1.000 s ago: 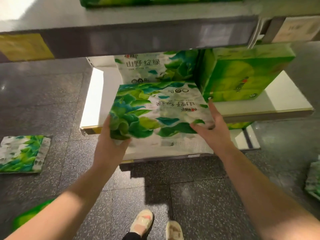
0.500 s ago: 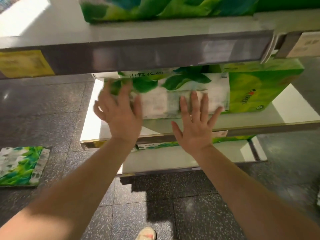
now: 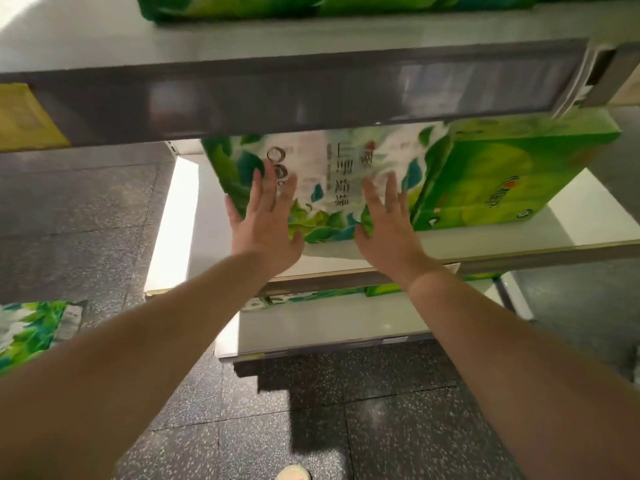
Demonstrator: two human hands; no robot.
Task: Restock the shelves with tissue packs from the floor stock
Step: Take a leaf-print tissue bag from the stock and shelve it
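At frame centre we read Chinese characters, rotated and too blurred to give exactly, on the leaf-printed tissue pack [image 3: 332, 181] standing on the middle shelf [image 3: 540, 244], just beside a plain green pack [image 3: 512, 181]. Bare shelf lies open to its left. Our left hand [image 3: 265, 220] and right hand [image 3: 386, 225] press flat against it, fingers straight, apart.

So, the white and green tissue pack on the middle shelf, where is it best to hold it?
Probably by its two short ends, one hand each, coming from the front. The tissue pack is wide and flat-faced, too broad for one hand; its right end sits against the green pack, so slide it left first.
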